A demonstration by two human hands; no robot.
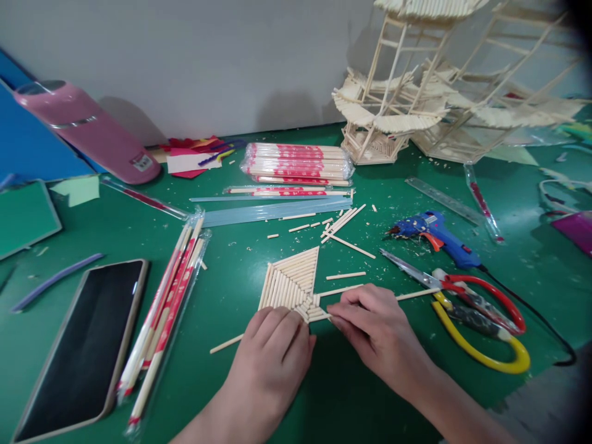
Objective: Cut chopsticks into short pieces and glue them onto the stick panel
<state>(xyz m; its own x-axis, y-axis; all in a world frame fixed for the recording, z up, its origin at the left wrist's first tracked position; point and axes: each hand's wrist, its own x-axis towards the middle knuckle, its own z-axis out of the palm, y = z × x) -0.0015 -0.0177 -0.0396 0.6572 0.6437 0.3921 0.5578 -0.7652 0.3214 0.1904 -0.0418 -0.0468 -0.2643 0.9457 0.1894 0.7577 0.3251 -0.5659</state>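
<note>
One fan-shaped panel of pale sticks (287,280) lies on the green desk (231,259) in front of the person. The left hand (275,354) covers its near edge, fingers side by side; whether they clamp it cannot be told. The right hand (382,327) has thumb and forefinger pinched on the panel's right corner. Scissors (444,285) and a blue glue gun (430,227) lie to the right.

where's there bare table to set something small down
Two mostly bare patches: between the wrapped sticks at left and the stick panel, and between the left hand and right hand, below the panel. It is crowded at right, around the glue gun and scissors.
</note>
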